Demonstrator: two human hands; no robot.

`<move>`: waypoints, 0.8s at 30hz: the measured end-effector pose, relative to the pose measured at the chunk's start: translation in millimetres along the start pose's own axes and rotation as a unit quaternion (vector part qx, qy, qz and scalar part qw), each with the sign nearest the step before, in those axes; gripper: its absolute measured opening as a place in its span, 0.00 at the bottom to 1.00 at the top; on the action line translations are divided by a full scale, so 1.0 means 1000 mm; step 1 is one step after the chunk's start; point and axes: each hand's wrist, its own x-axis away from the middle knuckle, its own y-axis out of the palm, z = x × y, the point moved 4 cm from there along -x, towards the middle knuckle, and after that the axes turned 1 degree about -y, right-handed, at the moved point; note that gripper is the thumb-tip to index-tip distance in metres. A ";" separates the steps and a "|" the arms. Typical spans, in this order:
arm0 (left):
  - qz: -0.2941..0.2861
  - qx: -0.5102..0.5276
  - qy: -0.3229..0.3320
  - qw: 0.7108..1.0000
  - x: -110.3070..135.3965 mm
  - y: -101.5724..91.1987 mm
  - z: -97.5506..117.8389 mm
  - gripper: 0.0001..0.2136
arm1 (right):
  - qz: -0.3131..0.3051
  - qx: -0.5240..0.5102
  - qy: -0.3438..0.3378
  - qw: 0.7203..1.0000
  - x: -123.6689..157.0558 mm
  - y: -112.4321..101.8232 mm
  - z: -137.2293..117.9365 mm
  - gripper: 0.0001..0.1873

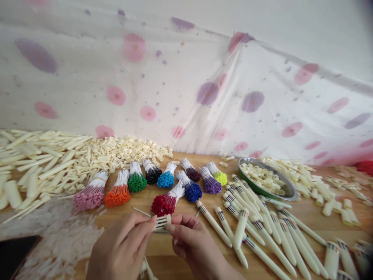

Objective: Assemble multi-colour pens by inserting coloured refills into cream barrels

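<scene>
Cream plastic shapes the slotted cylinder pinched between left hand and right hand above grained tabletop.

A short cream barrel, its visible side cut with parallel dark slots running lengthwise, is held at both ends, at 9 and 3 o'clock; it sits nearly level, the 3 o'clock end tipped slightly toward 2, low in view, between 6 and 7 o'clock from centre
</scene>
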 end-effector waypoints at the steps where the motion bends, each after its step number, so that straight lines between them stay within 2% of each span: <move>1: -0.002 0.003 -0.002 1.000 0.000 0.000 -0.001 0.09 | -0.005 0.004 0.003 1.000 0.000 0.000 -0.001 0.17; 7: 0.009 0.016 -0.012 1.000 -0.004 -0.003 -0.003 0.09 | -0.034 0.105 -0.025 0.994 0.008 0.003 -0.014 0.17; 10: 0.008 0.027 -0.016 0.999 -0.005 -0.003 -0.002 0.08 | -0.027 0.156 -0.049 0.986 0.010 0.002 -0.018 0.15; 16: -0.011 0.031 -0.025 0.999 0.000 0.000 -0.005 0.09 | 0.014 0.134 -0.046 0.990 0.002 -0.004 -0.010 0.13; 20: -0.015 0.018 -0.025 0.999 0.000 0.002 -0.011 0.08 | 0.014 0.138 -0.045 0.989 -0.001 -0.005 -0.009 0.13; 22: -0.007 0.007 -0.016 1.000 0.001 0.002 -0.015 0.08 | 0.022 0.182 -0.062 0.981 -0.002 -0.009 -0.019 0.13; 24: 0.003 0.004 -0.012 1.000 0.002 0.003 -0.019 0.08 | 0.048 0.273 -0.104 0.955 -0.003 -0.019 -0.039 0.15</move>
